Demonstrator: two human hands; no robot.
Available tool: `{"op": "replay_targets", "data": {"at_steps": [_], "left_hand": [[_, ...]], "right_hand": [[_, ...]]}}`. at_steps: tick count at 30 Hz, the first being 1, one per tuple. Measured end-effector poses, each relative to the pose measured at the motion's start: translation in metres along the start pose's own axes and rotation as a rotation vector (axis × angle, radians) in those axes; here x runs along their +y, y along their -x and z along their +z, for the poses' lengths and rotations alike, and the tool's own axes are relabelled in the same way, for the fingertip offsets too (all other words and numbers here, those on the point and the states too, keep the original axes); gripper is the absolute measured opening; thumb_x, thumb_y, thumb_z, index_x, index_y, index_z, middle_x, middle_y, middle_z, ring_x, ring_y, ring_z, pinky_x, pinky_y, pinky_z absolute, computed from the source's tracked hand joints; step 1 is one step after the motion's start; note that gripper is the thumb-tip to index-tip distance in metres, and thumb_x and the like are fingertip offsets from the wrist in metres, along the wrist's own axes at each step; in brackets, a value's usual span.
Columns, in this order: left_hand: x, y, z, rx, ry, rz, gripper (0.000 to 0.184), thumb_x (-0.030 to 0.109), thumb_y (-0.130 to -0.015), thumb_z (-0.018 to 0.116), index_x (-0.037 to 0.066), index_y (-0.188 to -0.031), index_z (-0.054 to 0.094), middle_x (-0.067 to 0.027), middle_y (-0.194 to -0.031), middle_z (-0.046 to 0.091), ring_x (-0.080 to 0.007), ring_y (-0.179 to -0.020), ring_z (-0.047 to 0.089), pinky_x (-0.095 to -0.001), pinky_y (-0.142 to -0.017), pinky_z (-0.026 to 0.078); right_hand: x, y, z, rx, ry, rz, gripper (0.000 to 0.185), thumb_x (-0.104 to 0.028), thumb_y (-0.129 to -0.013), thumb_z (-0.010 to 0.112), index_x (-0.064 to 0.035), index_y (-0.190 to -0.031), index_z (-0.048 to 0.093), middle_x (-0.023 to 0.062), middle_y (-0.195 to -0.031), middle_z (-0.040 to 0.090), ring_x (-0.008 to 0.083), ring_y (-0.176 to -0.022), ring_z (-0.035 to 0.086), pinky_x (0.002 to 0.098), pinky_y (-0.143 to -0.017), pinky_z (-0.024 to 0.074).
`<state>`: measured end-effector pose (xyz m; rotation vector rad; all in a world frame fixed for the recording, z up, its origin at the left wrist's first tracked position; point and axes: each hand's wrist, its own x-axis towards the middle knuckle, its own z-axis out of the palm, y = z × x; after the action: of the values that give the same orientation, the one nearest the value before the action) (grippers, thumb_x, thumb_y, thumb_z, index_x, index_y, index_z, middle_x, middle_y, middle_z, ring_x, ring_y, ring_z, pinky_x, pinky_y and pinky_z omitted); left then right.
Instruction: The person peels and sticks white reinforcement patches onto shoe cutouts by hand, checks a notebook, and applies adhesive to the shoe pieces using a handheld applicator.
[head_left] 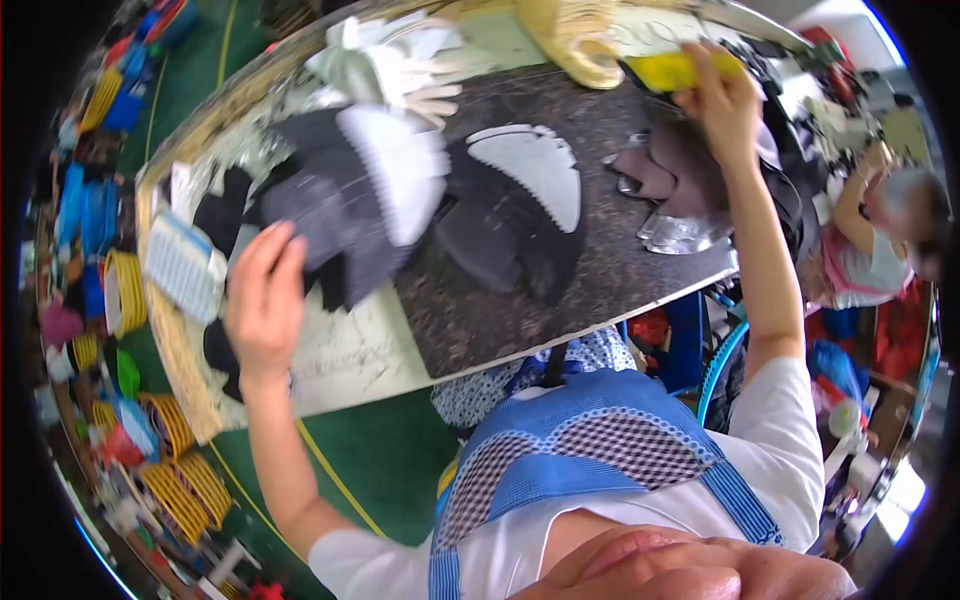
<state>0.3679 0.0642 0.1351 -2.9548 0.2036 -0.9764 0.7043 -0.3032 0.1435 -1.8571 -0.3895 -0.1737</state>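
My left hand (265, 305) grips the near left edge of a black piece (325, 205) with a white notched band, its thumb hidden; the piece is blurred. Beside it, a second black piece (480, 235) with a white notched patch (530, 165) lies on the dark board (450, 325). At the upper right, my right hand (725, 105) is closed around a yellow object (675, 72) with a dark tip. Grey-brown curved pieces (690, 170) are stacked below that hand.
White gloves (395, 60) and a cream-coloured roll (575, 45) lie at the table's far side. A blue-and-white packet (185, 265) is near the left edge. Another person (880, 240) is at the right. Yellow baskets (185, 490) stand on the left.
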Motion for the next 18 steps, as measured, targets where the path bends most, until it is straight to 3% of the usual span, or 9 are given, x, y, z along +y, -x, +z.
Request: {"op": "replay_targets", "data": {"at_steps": [2,4,6,7,9,10,11,14,18], "left_hand": [[-0.008,0.019,-0.013,-0.194,-0.173,-0.184,0.04,-0.009,-0.086,0.064,-0.001,-0.125,0.066,-0.0158,-0.129,0.064,-0.0336,-0.125,0.059,-0.0456,-0.107,0.047],[-0.002,0.033,-0.006,-0.145,-0.115,-0.282,0.044,-0.008,-0.089,0.059,0.001,-0.132,0.062,-0.0151,-0.135,0.06,-0.0327,-0.131,0.054,-0.0457,-0.111,0.041],[0.013,0.036,0.002,-0.127,-0.031,-0.355,0.045,-0.008,-0.088,0.058,0.003,-0.131,0.063,-0.014,-0.135,0.06,-0.0318,-0.131,0.054,-0.0443,-0.111,0.04],[0.028,0.029,0.007,-0.143,0.062,-0.341,0.042,-0.008,-0.086,0.061,0.002,-0.126,0.066,-0.0135,-0.134,0.061,-0.032,-0.128,0.056,-0.0433,-0.109,0.042],[0.061,0.016,0.029,-0.099,0.316,-0.259,0.036,-0.005,-0.082,0.069,0.002,-0.117,0.07,-0.0105,-0.124,0.067,-0.0301,-0.12,0.062,-0.042,-0.103,0.048],[0.077,0.008,0.041,-0.115,0.382,-0.151,0.036,0.001,-0.08,0.074,0.004,-0.116,0.07,-0.0093,-0.122,0.068,-0.0295,-0.119,0.063,-0.0424,-0.101,0.05],[0.091,-0.002,0.053,-0.143,0.486,-0.068,0.04,0.01,-0.078,0.08,0.006,-0.117,0.071,-0.0089,-0.125,0.067,-0.0301,-0.12,0.063,-0.0436,-0.103,0.05],[0.124,-0.023,0.095,-0.371,0.594,-0.004,0.061,0.032,-0.088,0.072,0.008,-0.142,0.055,-0.0158,-0.151,0.048,-0.0325,-0.142,0.043,-0.0491,-0.119,0.031],[0.143,-0.026,0.134,-0.327,0.525,-0.071,0.058,0.022,-0.093,0.065,0.008,-0.147,0.05,-0.0173,-0.155,0.042,-0.0338,-0.145,0.038,-0.0491,-0.12,0.029]], "right_hand": [[0.029,-0.031,0.017,-0.064,0.131,-0.099,0.034,-0.034,-0.102,0.061,-0.0047,-0.115,0.073,0.0022,-0.082,0.069,0.0072,-0.062,0.062,0.0225,-0.051,0.047],[0.028,-0.052,0.05,-0.098,0.342,-0.53,0.023,-0.02,-0.099,0.063,0.002,-0.097,0.07,0.0126,-0.072,0.068,0.0163,-0.061,0.064,0.0331,-0.057,0.0492],[0.066,-0.064,0.062,-0.178,0.335,-0.488,0.023,-0.02,-0.1,0.061,0.0007,-0.097,0.07,0.0116,-0.072,0.068,0.0124,-0.061,0.064,0.0316,-0.056,0.0489],[0.084,-0.08,0.056,-0.251,0.586,-0.149,0.031,-0.032,-0.101,0.062,-0.0072,-0.116,0.074,0.0025,-0.08,0.069,0.0084,-0.064,0.063,0.0241,-0.056,0.0486],[0.116,-0.093,0.039,-0.057,0.019,0.072,0.031,-0.029,-0.101,0.063,-0.0028,-0.111,0.074,0.0021,-0.076,0.066,0.0075,-0.06,0.054,0.0235,-0.056,0.0423],[0.096,-0.081,0.038,-0.002,-0.189,0.161,0.031,-0.027,-0.101,0.064,0.0014,-0.109,0.072,0.0013,-0.074,0.063,0.0056,-0.056,0.049,0.0216,-0.052,0.0369],[0.123,-0.09,0.018,-0.12,-0.231,0.317,0.032,-0.029,-0.1,0.066,0.0032,-0.103,0.07,0.0039,-0.072,0.065,0.0059,-0.054,0.051,0.0201,-0.047,0.0369],[0.081,-0.036,0.03,-0.399,-0.336,0.565,0.031,-0.03,-0.101,0.065,0.0006,-0.107,0.07,0.0044,-0.069,0.063,0.0062,-0.051,0.049,0.0206,-0.046,0.0372],[0.014,0.072,0.112,-0.434,-0.4,0.279,0.029,-0.027,-0.104,0.059,-0.0015,-0.112,0.069,0.0069,-0.074,0.069,0.0079,-0.052,0.059,0.0248,-0.049,0.049]]}}
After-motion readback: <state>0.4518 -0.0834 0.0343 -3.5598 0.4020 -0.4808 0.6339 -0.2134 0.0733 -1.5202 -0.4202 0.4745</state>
